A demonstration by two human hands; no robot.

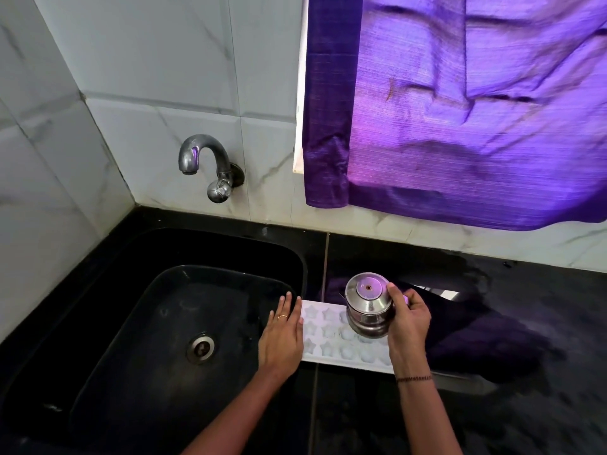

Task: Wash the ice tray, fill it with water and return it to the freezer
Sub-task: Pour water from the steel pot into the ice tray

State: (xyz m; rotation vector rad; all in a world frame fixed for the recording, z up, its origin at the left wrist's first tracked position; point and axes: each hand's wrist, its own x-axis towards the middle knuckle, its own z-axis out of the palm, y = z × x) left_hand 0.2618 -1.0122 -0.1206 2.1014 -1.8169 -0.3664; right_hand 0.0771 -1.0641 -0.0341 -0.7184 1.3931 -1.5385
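While a tipped round steel pot (368, 305) is gripped over its right half by the right hand (409, 320), the crosswise white star-moulded ice tray (328, 339) is steadied flat-fingered by the left hand (282, 336)

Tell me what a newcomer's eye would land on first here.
The glowing purple curtain fills the upper right above the black counter. Below it, the right hand holds a steel pot tipped over the white star-moulded ice tray, while the left hand rests flat at the tray's left end, beside the black sink.
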